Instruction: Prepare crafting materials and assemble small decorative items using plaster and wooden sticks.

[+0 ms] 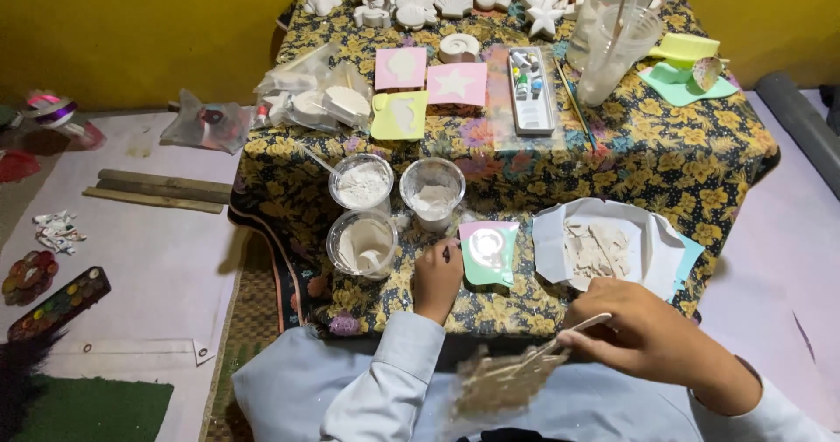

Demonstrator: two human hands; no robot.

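White plaster fills the light green mould [488, 251] lying flat near the table's front edge, and my left hand [437, 277] rests just beside its left side, fingers curled on a small dark tool whose tip touches the mould's rim. My right hand [643, 337] hangs past the table edge [525, 326], over my lap, pinching a thin pale stick [560, 340] that meets a blurred, crusted tan piece [500, 382]. Three clear cups of powder [362, 183] crowd the left of my hand; a paper with plaster scraps [597, 248] sits right of the mould. Little bare cloth remains between them.
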